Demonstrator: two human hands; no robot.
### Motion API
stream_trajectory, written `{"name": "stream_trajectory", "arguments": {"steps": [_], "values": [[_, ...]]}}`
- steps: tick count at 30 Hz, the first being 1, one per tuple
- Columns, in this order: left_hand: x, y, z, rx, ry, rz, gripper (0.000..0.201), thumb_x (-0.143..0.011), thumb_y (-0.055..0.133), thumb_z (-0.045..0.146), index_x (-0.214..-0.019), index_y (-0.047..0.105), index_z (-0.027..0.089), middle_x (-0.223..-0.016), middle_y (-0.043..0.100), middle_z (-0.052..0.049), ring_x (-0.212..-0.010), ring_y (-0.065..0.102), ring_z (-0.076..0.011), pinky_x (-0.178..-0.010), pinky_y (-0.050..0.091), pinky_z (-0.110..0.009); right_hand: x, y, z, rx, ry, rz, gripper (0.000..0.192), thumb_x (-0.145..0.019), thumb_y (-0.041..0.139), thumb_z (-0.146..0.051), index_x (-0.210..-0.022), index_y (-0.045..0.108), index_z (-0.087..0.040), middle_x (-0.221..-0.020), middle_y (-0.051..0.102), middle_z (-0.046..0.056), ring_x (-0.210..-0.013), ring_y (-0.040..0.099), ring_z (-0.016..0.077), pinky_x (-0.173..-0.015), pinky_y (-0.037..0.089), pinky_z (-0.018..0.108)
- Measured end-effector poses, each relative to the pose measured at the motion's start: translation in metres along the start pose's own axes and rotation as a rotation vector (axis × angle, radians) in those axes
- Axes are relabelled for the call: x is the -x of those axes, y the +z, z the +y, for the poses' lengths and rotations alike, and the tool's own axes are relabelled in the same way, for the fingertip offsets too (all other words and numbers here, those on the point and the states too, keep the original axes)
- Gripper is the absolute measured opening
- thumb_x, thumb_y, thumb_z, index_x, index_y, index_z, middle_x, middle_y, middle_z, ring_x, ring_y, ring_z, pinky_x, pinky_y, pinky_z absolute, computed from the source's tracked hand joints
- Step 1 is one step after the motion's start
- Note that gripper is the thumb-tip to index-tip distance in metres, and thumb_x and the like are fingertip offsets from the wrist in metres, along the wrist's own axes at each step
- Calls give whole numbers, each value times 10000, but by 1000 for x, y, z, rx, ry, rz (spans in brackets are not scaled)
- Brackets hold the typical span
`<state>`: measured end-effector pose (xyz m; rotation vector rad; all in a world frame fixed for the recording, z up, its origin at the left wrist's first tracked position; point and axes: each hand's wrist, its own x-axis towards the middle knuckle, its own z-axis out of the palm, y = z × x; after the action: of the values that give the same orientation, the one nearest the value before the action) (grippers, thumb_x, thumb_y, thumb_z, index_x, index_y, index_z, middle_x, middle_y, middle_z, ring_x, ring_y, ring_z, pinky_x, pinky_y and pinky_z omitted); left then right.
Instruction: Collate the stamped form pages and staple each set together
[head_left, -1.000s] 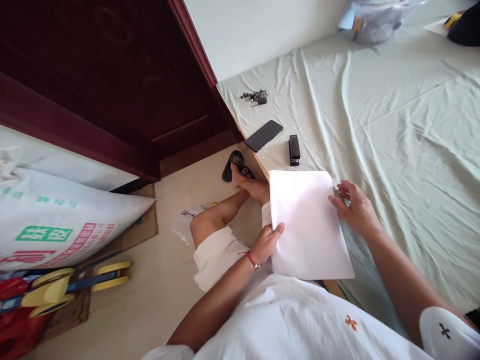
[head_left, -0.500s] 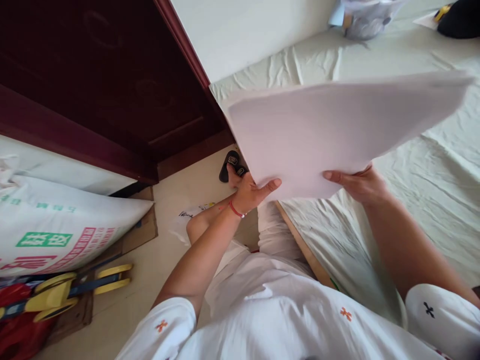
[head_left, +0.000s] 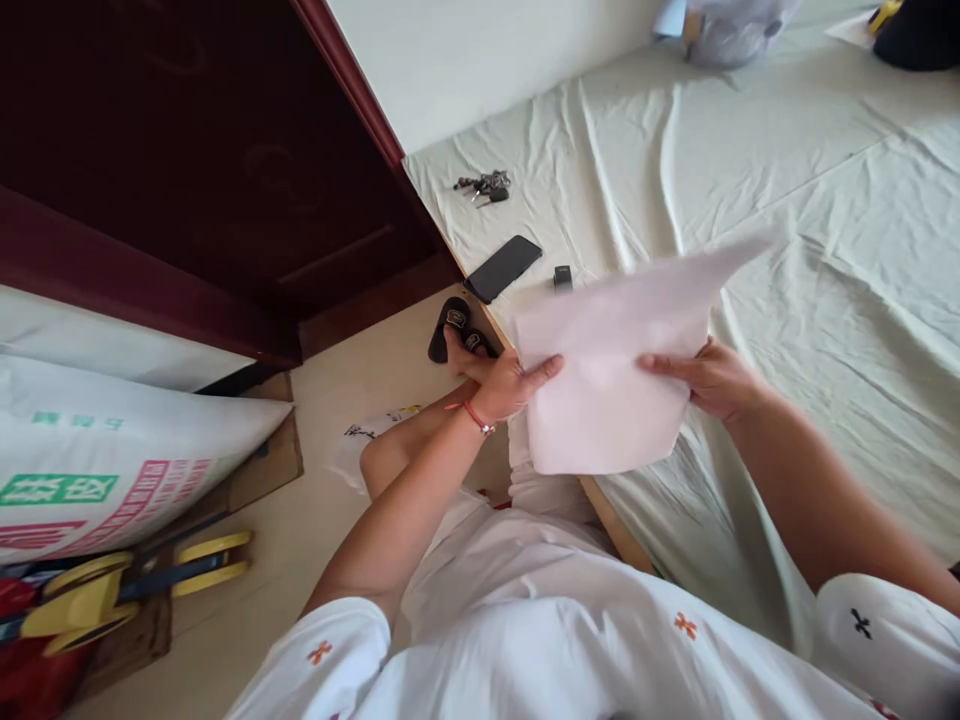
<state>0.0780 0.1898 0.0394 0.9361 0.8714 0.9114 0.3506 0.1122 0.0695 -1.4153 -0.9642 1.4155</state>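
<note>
Between my two hands is a stack of white paper point(head_left: 611, 415), held above my lap and the bed's edge. My left hand point(head_left: 514, 387) grips its left side, thumb on top and fingers hidden beneath. On the right side, my right hand point(head_left: 716, 378) pinches the sheets the same way, with the thumb pointing inward. The far right corner of the paper is bent and slightly blurred. Past the paper, a black phone point(head_left: 504, 268) lies at the bed's edge, with a small black object point(head_left: 562, 279) beside it and a bunch of keys point(head_left: 486, 187) farther back.
A bed with a pale green sheet point(head_left: 832, 350) extends to the right. At the back are a clear plastic bag point(head_left: 731, 35) and a black item point(head_left: 919, 35). Left are a dark red door point(head_left: 202, 150), a white sack point(head_left: 150, 440) and a yellow-and-blue wheeled thing point(head_left: 135, 590).
The paper has tipped and come nearer my body, its far edge lower. The phone, keys and small black object on the bed are now uncovered. Both hands keep their grip.
</note>
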Motion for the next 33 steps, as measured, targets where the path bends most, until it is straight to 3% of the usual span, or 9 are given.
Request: {"name": "stream_trajectory", "arguments": {"steps": [3, 7, 11, 15, 20, 24, 29, 33], "values": [[18, 5, -7, 94, -82, -6, 464, -601, 940, 425, -952, 794, 158, -1027, 805, -119, -1101, 720, -342, -1047, 523, -479, 8, 5, 17, -95, 175, -91, 574, -626, 940, -392, -1141, 748, -225, -1205, 761, 97, -1104, 721, 369, -946, 612, 539], [34, 10, -22, 237, -198, 100, 505, -569, 956, 379, -989, 788, 155, -1022, 808, -118, -1028, 749, -341, -1030, 537, -505, 22, 9, 36, -93, 303, -113, 549, -638, 945, -386, -1128, 758, -225, -1175, 772, 97, -1073, 734, 354, -929, 624, 505], [44, 7, -28, 264, -196, 182, 503, -569, 954, 357, -998, 786, 155, -1026, 810, -108, -1041, 749, -336, -1051, 531, -500, 34, 3, 35, -14, 303, -220, 427, -718, 886, -484, -1019, 789, -197, -1059, 796, 102, -960, 761, 325, -824, 643, 441], [54, 3, -20, 282, -206, 106, 514, -557, 951, 327, -1011, 788, 150, -1047, 808, -114, -1027, 753, -342, -1039, 540, -506, 45, -4, 31, 62, 294, -305, 414, -782, 813, -560, -870, 797, -157, -919, 800, 114, -803, 762, 285, -699, 634, 379], [60, 5, -19, 246, -228, 38, 583, -540, 948, 267, -1090, 779, 173, -1059, 807, -104, -1016, 752, -347, -1004, 551, -515, 49, -1, 37, 33, 241, -259, 462, -726, 885, -470, -1096, 780, -213, -1109, 786, 94, -961, 754, 313, -800, 646, 421], [62, 6, -28, 206, -239, 10, 514, -560, 942, 287, -1037, 788, 171, -1047, 806, -102, -1004, 748, -346, -976, 559, -506, 42, -2, 40, -50, 239, -212, 367, -771, 850, -481, -1001, 785, -202, -1026, 796, 92, -902, 762, 302, -755, 651, 407], [59, 0, -20, 232, -132, -20, 533, -622, 915, 353, -1100, 757, 179, -1128, 782, -107, -1104, 717, -339, -1028, 531, -477, 38, -1, 36, -99, 296, -169, 352, -753, 871, -442, -991, 784, -198, -1002, 799, 87, -836, 767, 291, -714, 651, 397], [51, -1, 2, 296, 30, -55, 843, -587, 918, 363, -1364, 598, 305, -1345, 692, -68, -1282, 622, -333, -1095, 477, -471, 40, 7, 39, -146, 360, -198, 385, -711, 904, -412, -998, 778, -187, -983, 801, 90, -811, 768, 279, -714, 648, 384]]}}
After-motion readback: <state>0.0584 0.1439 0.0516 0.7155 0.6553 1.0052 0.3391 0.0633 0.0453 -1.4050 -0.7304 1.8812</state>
